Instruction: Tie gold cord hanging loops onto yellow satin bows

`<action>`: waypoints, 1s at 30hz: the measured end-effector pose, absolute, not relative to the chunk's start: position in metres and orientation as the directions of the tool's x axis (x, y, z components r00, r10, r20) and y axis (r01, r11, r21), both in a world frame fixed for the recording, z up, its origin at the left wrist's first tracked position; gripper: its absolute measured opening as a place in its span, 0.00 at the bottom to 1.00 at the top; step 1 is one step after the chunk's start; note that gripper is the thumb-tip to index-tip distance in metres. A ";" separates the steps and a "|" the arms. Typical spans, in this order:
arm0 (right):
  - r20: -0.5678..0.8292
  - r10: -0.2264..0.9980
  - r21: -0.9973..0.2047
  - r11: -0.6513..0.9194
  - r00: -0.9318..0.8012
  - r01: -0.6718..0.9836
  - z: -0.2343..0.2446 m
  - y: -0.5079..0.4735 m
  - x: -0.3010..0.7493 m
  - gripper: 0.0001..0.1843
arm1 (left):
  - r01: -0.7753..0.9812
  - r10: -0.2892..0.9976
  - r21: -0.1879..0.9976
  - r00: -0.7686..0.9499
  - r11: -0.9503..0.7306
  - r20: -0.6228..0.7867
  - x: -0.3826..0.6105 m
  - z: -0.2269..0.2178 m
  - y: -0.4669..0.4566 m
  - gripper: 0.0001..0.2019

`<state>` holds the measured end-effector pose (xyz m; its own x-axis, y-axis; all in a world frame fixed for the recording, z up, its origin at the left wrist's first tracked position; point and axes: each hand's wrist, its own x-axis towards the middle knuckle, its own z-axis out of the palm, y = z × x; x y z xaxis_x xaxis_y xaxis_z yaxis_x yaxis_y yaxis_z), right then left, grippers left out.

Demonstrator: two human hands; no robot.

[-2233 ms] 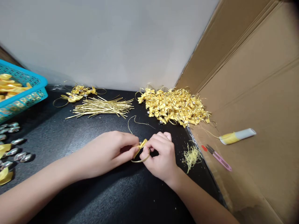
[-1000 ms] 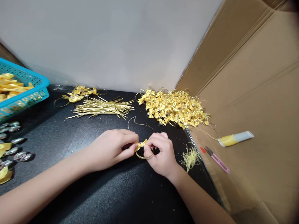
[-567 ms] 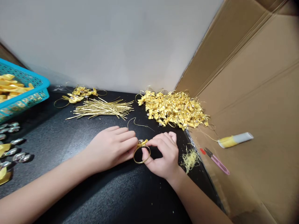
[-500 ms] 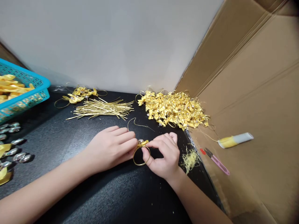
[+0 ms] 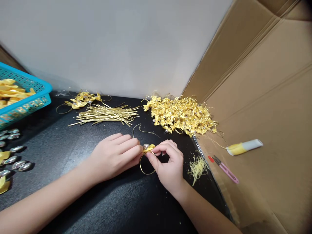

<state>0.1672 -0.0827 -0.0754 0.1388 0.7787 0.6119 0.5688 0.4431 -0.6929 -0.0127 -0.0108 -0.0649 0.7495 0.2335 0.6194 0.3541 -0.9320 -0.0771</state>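
Now the left hand [image 5: 117,158] and right hand [image 5: 170,165] are pinching a yellow bow [image 5: 149,148]; pink scissors [image 5: 225,169] are lying to its right.

Black tabletop [image 5: 109,208] between a pale wall [image 5: 109,42] and brown cardboard [image 5: 263,107].

Over on the right I make out pink-handled snips [image 5: 228,172] lying on the cardboard, dark blades pointing up and left, a small red piece [image 5: 211,159] just beside the tips. Beyond them I see a tube [image 5: 252,145], whitish at one end and yellow at the other, a thin strand trailing from the yellow end. Yellow thread clippings [image 5: 198,168] sit tangled near the tabletop's right edge. At far left, my view cuts off a turquoise lattice basket [image 5: 45,85].
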 end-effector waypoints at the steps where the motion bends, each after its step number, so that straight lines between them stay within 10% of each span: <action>1: 0.585 0.797 -0.729 0.432 0.154 0.531 -0.075 -0.082 0.166 0.08 | 0.349 0.229 -0.076 0.748 -0.934 0.623 -0.013 -0.066 -0.011 0.09; 10: 0.501 0.852 -0.838 0.432 0.155 0.334 -0.073 -0.082 0.165 0.07 | 0.289 0.389 0.260 0.675 -0.921 0.628 -0.010 -0.076 -0.014 0.05; 20: 0.497 0.846 -0.808 0.369 0.194 0.459 -0.073 -0.080 0.167 0.06 | 0.222 0.681 0.857 0.708 -0.465 0.186 -0.003 -0.067 -0.018 0.13; 30: 0.516 0.856 -0.734 0.415 0.044 0.538 -0.072 -0.078 0.174 0.03 | 0.063 0.653 0.990 0.757 -0.125 0.034 -0.004 -0.073 -0.011 0.16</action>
<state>0.1743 -0.0781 -0.0720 0.0435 0.8556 0.5159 0.5376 0.4152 -0.7339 -0.0038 -0.0110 -0.0732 0.7569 0.6526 0.0343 0.0628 -0.1249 0.9902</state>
